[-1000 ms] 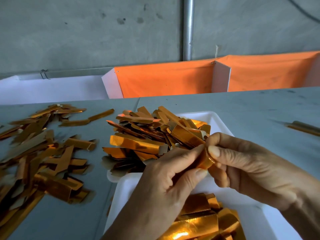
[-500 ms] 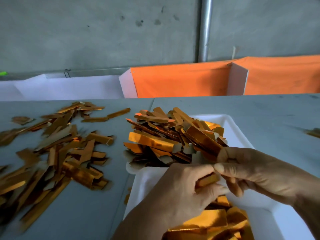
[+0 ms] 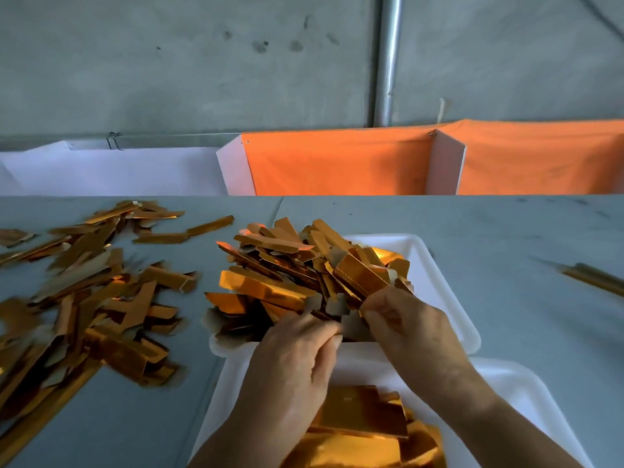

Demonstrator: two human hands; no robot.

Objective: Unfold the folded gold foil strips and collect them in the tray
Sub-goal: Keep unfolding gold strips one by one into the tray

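Note:
A heap of folded gold foil strips (image 3: pixel 297 268) fills the far white tray (image 3: pixel 435 261). Flattened gold strips (image 3: pixel 364 420) lie in the near white tray (image 3: pixel 520 393) at the bottom of the view. Both my hands meet at the heap's near edge. My left hand (image 3: pixel 297 363) has its fingers curled and pinches one end of a strip (image 3: pixel 353 327) whose grey back shows. My right hand (image 3: pixel 405 327) pinches the other end with fingertips and thumb. Most of that strip is hidden by my fingers.
Many loose gold strips (image 3: pixel 87 298) lie scattered over the grey table (image 3: pixel 506 231) on the left. One long strip (image 3: pixel 594 278) lies alone at the right. Orange cloth partitions (image 3: pixel 337 163) and a metal pole (image 3: pixel 386 59) stand behind the table.
Both hands moved forward from above the near tray to the near edge of the heap in the far tray, still pinching a strip between them. The view shifted slightly.

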